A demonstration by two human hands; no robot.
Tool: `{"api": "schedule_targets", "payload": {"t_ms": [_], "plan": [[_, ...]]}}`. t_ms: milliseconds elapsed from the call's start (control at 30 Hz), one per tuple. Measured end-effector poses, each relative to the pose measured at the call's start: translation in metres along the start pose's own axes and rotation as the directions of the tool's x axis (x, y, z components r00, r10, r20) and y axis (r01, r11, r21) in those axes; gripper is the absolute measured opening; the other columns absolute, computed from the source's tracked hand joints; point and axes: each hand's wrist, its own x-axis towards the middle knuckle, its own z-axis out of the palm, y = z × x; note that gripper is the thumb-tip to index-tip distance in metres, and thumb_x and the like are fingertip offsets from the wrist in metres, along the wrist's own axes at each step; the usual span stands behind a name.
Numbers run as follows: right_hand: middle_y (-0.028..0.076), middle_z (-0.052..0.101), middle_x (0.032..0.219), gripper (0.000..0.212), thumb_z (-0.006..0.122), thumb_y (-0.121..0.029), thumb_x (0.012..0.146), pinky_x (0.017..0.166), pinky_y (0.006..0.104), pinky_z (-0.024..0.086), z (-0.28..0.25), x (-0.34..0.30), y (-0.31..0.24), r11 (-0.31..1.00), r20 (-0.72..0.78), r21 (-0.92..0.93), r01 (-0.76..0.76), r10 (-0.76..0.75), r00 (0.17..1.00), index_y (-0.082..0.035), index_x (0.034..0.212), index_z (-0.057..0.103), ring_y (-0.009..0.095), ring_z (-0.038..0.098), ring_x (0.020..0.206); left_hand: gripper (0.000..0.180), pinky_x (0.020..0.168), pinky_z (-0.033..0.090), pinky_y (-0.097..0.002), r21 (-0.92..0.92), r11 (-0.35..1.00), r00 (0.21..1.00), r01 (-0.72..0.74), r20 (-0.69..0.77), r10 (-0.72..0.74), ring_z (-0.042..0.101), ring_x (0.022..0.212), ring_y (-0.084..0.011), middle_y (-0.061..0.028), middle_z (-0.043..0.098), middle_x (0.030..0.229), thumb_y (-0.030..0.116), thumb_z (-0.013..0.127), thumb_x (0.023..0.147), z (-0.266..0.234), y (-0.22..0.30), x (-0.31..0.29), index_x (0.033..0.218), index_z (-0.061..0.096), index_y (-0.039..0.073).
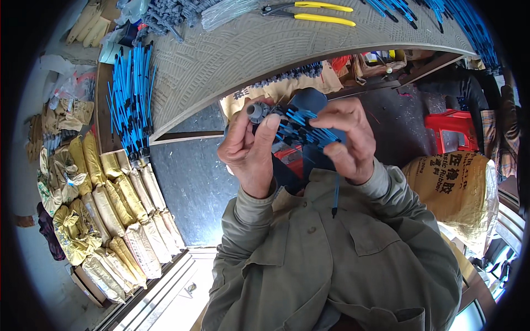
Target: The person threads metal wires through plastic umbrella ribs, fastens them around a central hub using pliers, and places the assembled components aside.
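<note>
In front of my chest, my left hand is closed round a grey ribbed plastic fitting, its round end facing up and to the left. A bundle of thin blue rods with black sleeves fans out from the fitting toward the right. At the far side of that bundle, my right hand has curled fingers and thumb closed on some of the blue rods; its fingers partly hide them. One blue rod with a black tip hangs below my right thumb, over my jacket.
Beyond my hands runs a textured worktable. On it lie yellow-handled cutters, grey plastic parts and clear strips. More blue rods stand at the left. Stacked packages lie left; a red stool and sack stand right.
</note>
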Motion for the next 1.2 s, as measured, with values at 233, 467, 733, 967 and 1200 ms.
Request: {"api": "schedule_targets", "payload": {"t_ms": [233, 467, 733, 967, 1200], "plan": [[0.01, 0.054, 0.089, 0.038, 0.075, -0.006, 0.065, 0.072, 0.0312, 0.044, 0.02, -0.002, -0.011, 0.939, -0.049, -0.328, -0.108, 0.097, 0.994, -0.004, 0.099, 0.059, 0.023, 0.053, 0.081, 0.024, 0.077, 0.042, -0.0211, 0.123, 0.991, 0.999, -0.051, 0.015, 0.049, 0.052, 0.084, -0.0076, -0.0047, 0.061, 0.093, -0.002, 0.066, 0.078, 0.009, 0.001, -0.004, 0.101, 0.061, -0.006], [0.009, 0.054, 0.086, 0.032, 0.073, -0.003, 0.067, 0.068, 0.0294, 0.044, 0.017, 0.006, -0.025, 0.903, -0.011, -0.379, -0.201, 0.212, 0.977, -0.004, 0.093, 0.056, 0.021, 0.054, 0.075, 0.023, 0.074, 0.041, -0.0193, 0.136, 0.99, 1.0, 0.027, 0.012, -0.029, 0.052, 0.083, -0.0073, -0.0038, 0.06, 0.09, -0.001, 0.067, 0.077, 0.012, 0.013, -0.004, 0.099, 0.062, -0.006], [0.012, 0.06, 0.085, 0.018, 0.062, -0.002, 0.081, 0.073, 0.0273, 0.045, -0.018, -0.019, -0.035, 0.612, 0.565, 0.422, -0.669, 0.4, 0.722, 0.0, 0.095, 0.052, 0.017, 0.059, 0.077, 0.026, 0.072, 0.041, -0.0177, -0.029, 0.999, 1.0, -0.022, -0.018, 0.021, 0.05, 0.079, -0.0049, -0.0009, 0.061, 0.089, -0.001, 0.066, 0.079, 0.005, 0.001, 0.008, 0.104, 0.061, -0.006], [0.013, 0.061, 0.086, 0.023, 0.056, -0.005, 0.086, 0.078, 0.028, 0.045, -0.02, -0.046, -0.019, 0.2, 0.681, 0.608, -0.768, 0.366, 0.634, 0.004, 0.107, 0.052, 0.021, 0.061, 0.087, 0.026, 0.067, 0.039, -0.0149, -0.103, 0.994, 0.999, 0.035, -0.008, -0.036, 0.049, 0.076, -0.0026, 0.0001, 0.06, 0.088, -0.001, 0.064, 0.081, -0.004, -0.002, 0.015, 0.106, 0.061, -0.005], [0.011, 0.06, 0.089, 0.028, 0.062, -0.005, 0.082, 0.075, 0.0286, 0.046, 0.014, 0.005, 0.011, 0.965, 0.036, 0.137, -0.223, 0.22, 0.975, 0.003, 0.108, 0.055, 0.021, 0.06, 0.085, 0.023, 0.068, 0.04, -0.0145, -0.067, 0.997, 0.999, 0.045, 0.011, -0.044, 0.049, 0.076, -0.0024, -0.0004, 0.061, 0.088, -0.001, 0.062, 0.082, -0.01, 0.006, 0.002, 0.104, 0.061, -0.005]]}}
